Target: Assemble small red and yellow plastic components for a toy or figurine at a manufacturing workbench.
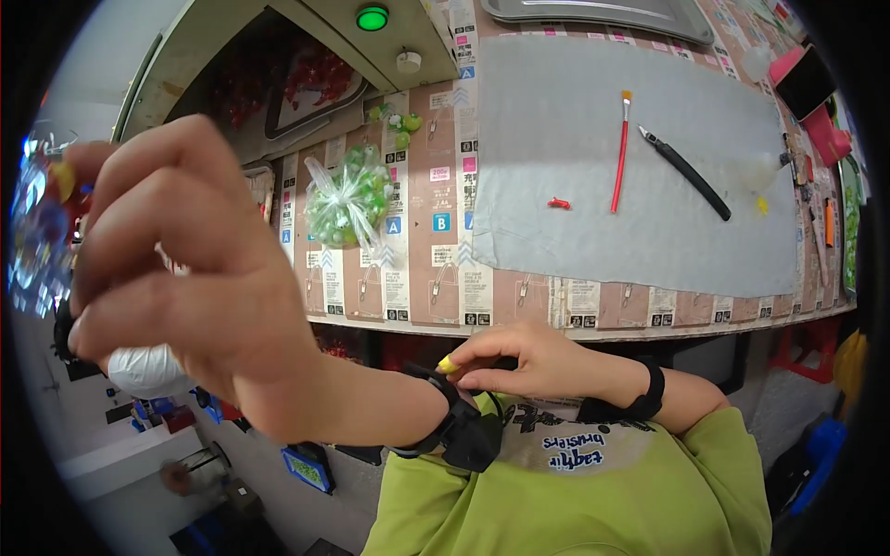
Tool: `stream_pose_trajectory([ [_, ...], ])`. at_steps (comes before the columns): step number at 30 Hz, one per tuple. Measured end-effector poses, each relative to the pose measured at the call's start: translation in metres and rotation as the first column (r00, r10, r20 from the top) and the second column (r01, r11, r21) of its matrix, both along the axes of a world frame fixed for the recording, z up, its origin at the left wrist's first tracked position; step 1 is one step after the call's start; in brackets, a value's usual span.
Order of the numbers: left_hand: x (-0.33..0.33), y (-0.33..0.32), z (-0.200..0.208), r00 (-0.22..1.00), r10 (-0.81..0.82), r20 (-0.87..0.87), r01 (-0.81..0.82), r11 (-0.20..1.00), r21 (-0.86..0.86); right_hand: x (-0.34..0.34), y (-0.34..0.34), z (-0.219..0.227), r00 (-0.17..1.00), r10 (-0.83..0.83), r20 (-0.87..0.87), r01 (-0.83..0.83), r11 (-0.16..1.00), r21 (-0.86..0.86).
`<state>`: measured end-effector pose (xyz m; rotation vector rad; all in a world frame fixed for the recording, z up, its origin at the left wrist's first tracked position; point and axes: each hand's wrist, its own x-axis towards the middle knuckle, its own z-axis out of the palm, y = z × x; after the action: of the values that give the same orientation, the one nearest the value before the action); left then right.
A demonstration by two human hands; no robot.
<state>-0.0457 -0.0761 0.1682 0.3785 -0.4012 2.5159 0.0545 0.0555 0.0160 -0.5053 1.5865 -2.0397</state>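
My left hand (185,241) is raised close to the camera at the far left, its fingers curled on a shiny clear plastic bag (42,232) with coloured bits inside. Blur and the picture's rim hide the bag's detail. Low in front of my body, beside the left wrist strap, my right hand (510,357) has its fingertips drawn together at a small yellow piece (446,365). What kind of piece it is cannot be made out. On the table beyond, a tied clear bag of green and white pieces (350,199) stands near a few loose green pieces (402,139).
A grey cloth mat (556,120) bears a red-handled brush (620,157), a black-handled craft knife (691,176) and a small red piece (558,203). Back left stands a cabinet with a green light (372,18) and red pieces inside. A metal tray (603,14) lies at the back.
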Motion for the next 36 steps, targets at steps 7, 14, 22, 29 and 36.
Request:
stream_pose_trajectory([
  [7,0.020,-0.021,0.017,0.979,-0.200,-0.035,0.201,0.979,0.036,0.002,-0.007,-0.003,0.998,0.045,-0.039,-0.050,0.990,-0.135],
  [14,0.038,-0.009,0.027,0.967,-0.248,-0.060,0.247,0.969,-0.025,-0.003,-0.019,-0.003,0.994,0.107,0.023,-0.094,0.939,-0.331],
  [22,0.043,-0.004,0.025,0.971,-0.239,-0.009,0.239,0.971,-0.021,-0.013,-0.011,-0.004,0.956,0.268,0.116,-0.237,0.945,-0.225],
  [29,0.037,-0.006,0.021,0.980,-0.196,-0.019,0.196,0.980,-0.025,-0.009,-0.001,0.003,0.988,0.135,0.075,-0.128,0.988,-0.086],
  [36,0.030,-0.035,0.020,0.991,-0.072,-0.115,0.072,0.997,0.000,0.001,0.011,0.006,0.996,-0.011,-0.087,0.007,0.999,-0.044],
])
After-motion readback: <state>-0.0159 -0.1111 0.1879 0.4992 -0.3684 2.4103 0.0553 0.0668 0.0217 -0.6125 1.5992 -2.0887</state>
